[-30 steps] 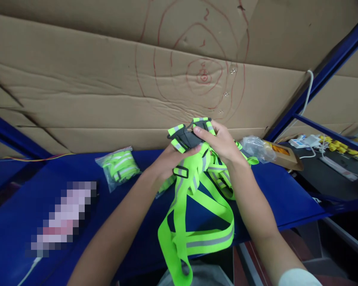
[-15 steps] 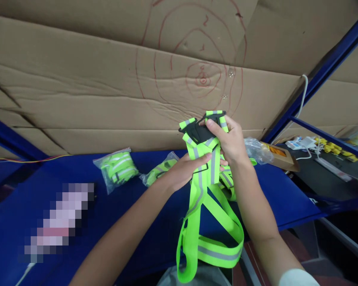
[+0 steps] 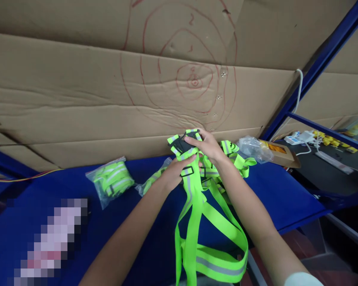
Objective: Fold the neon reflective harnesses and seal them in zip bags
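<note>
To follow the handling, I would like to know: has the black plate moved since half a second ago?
Yes: the black plate moved down and leftward in view, judged against the red target.

A blue bench (image 3: 280, 198) spans the frame, carrying a clear bag of green strapping (image 3: 113, 180) left of centre and, just beside it, a second bag (image 3: 153, 178) partly hidden by a forearm. Right of centre lies a loose heap of green straps (image 3: 241, 161), with crumpled clear plastic (image 3: 253, 149) and an open cardboard box (image 3: 288, 156) beyond. A blurred-out pinkish object (image 3: 56, 232) rests at lower left.
</note>
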### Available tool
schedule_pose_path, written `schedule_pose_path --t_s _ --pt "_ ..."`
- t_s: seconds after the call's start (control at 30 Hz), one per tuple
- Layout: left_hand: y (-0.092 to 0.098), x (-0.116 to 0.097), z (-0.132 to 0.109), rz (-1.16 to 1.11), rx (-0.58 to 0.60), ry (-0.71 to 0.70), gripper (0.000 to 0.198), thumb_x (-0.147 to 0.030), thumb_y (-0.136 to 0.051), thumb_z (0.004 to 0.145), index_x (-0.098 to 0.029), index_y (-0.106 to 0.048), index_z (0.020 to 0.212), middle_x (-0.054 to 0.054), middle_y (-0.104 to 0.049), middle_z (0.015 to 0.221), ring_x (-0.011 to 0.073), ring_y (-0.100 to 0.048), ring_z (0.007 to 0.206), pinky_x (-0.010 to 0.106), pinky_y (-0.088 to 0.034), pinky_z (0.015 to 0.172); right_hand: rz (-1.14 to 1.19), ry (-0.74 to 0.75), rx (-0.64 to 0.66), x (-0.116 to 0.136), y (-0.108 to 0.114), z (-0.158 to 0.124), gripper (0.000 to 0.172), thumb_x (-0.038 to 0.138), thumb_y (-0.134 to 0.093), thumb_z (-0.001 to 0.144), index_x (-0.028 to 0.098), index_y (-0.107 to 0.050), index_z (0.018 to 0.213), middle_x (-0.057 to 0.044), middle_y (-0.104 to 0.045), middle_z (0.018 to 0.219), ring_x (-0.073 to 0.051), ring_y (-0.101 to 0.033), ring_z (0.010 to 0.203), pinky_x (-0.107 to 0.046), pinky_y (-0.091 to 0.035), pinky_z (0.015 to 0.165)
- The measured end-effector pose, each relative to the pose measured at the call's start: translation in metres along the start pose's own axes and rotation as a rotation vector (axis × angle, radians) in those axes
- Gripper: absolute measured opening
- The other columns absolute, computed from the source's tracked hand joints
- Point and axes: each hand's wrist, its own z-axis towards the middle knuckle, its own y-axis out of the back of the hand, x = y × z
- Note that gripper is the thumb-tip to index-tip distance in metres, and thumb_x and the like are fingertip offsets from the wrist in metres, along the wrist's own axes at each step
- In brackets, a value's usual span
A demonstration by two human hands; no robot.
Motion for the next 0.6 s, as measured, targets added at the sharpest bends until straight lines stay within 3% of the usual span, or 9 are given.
schedule_pose_path --t_s 0.17,0.3,0.43,0.53,0.6 --pt "0.000 -0.001 0.002 -0.188 0.052 0.062 0.022 -0.031 -0.075 0.087 -0.013 -0.075 0.100 0.011 -0.078 0.093 0.0219 -0.074 0.076 0.035 -0.061 0.076 -0.063 0.117 -0.019 -0.010 0.002 0.005 0.035 0.050 -0.081 0.076 0.020 -0.069 0.092 0.003 -0.066 0.077 -0.010 -0.055 0.063 -0.022 -0.044 0.055" --pt "-0.010 0.000 -0.005 -0.361 0.121 0.078 0.016 -0.027 -0.070 0.089 -0.012 -0.074 0.094 0.008 -0.075 0.085 0.0191 -0.072 0.071 0.031 -0.060 0.072 -0.047 0.239 0.007 -0.001 0.001 -0.003 0.032 0.046 -0.082 0.077 0.021 -0.071 0.094 0.000 -0.072 0.091 -0.014 -0.063 0.078 -0.024 -0.050 0.066" --pt "-0.023 0.001 -0.016 -0.339 0.198 0.032 0.021 -0.033 -0.075 0.088 -0.015 -0.073 0.098 0.005 -0.072 0.081 0.0182 -0.069 0.068 0.031 -0.058 0.070 0.077 0.122 -0.010 0.016 0.000 -0.015 0.037 0.052 -0.082 0.076 0.023 -0.072 0.097 0.001 -0.073 0.089 -0.010 -0.055 0.057 -0.022 -0.040 0.046" --pt "-0.025 0.003 -0.020 -0.127 0.239 -0.039 0.037 -0.045 -0.078 0.085 -0.014 -0.074 0.104 0.006 -0.070 0.076 0.0178 -0.066 0.065 0.030 -0.053 0.065 0.161 0.007 0.036 0.024 0.001 -0.020 0.041 0.056 -0.083 0.073 0.023 -0.072 0.095 0.002 -0.072 0.077 -0.007 -0.046 0.044 -0.022 -0.028 0.036" --pt "-0.024 0.006 -0.020 -0.014 0.234 -0.079 0.046 -0.052 -0.078 0.084 -0.012 -0.075 0.106 0.006 -0.069 0.074 0.0172 -0.064 0.064 0.029 -0.050 0.063 0.177 -0.001 0.051 0.024 0.001 -0.020 0.043 0.053 -0.087 0.069 0.022 -0.071 0.094 0.002 -0.073 0.078 -0.007 -0.048 0.043 -0.022 -0.031 0.036"
